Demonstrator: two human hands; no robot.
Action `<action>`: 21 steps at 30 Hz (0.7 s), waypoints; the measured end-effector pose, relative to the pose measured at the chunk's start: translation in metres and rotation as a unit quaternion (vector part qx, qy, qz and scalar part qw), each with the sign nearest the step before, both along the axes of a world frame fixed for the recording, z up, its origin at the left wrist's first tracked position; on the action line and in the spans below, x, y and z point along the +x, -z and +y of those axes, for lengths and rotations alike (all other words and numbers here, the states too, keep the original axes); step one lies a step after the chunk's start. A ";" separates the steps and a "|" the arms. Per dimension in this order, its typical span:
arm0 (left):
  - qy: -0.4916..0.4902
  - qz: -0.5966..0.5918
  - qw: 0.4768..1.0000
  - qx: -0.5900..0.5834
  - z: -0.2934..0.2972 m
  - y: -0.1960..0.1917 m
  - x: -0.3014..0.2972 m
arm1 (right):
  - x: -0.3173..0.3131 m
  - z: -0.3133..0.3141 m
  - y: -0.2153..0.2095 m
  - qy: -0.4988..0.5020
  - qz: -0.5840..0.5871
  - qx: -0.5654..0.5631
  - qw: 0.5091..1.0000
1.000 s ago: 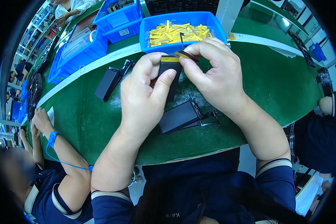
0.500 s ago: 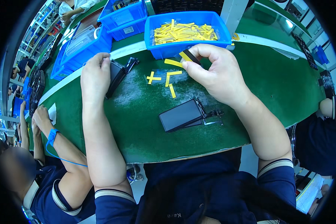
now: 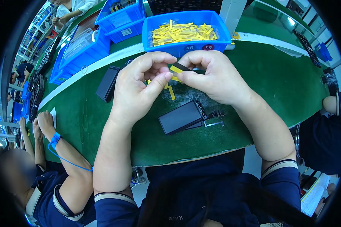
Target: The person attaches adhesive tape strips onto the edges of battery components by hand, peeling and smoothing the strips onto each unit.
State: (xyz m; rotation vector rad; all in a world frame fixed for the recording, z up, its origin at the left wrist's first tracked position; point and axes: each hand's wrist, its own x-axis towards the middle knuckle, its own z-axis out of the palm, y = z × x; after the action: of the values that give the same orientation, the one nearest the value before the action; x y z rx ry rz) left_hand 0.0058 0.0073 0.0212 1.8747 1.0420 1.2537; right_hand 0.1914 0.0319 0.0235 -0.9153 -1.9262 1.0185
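Note:
My right hand pinches a black strip with a yellow piece on it between thumb and forefinger. Close against the strip's left end is my left hand, its fingers curled, with the thumb and forefinger apart. Whether it touches the strip is hard to tell. Beneath the hands a loose yellow strip lies on the green table; other yellow pieces are partly hidden. Nearer to me rests a dark flat screen module with a small metal bracket and connectors on its right. A second dark module lies left of my left hand.
Behind my hands stands a blue bin heaped with yellow strips. More blue bins stand at the far left. A co-worker's forearm with a blue wrist strap reaches onto the table at left. A pale rail crosses the table.
My left hand has let go of the dark module at left and moved right, up to the strip. My right hand still holds the strip and has shifted slightly left.

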 end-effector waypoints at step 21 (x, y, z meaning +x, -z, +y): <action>0.079 0.295 0.951 -0.036 -0.021 0.005 0.025 | 0.000 0.000 0.001 0.136 0.058 0.200 0.969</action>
State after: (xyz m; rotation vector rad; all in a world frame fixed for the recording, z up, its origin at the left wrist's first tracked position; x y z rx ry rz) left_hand 0.0312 -0.0133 0.0166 2.2833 1.1788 0.5529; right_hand 0.1912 0.0317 0.0229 -0.8354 -1.7602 0.4867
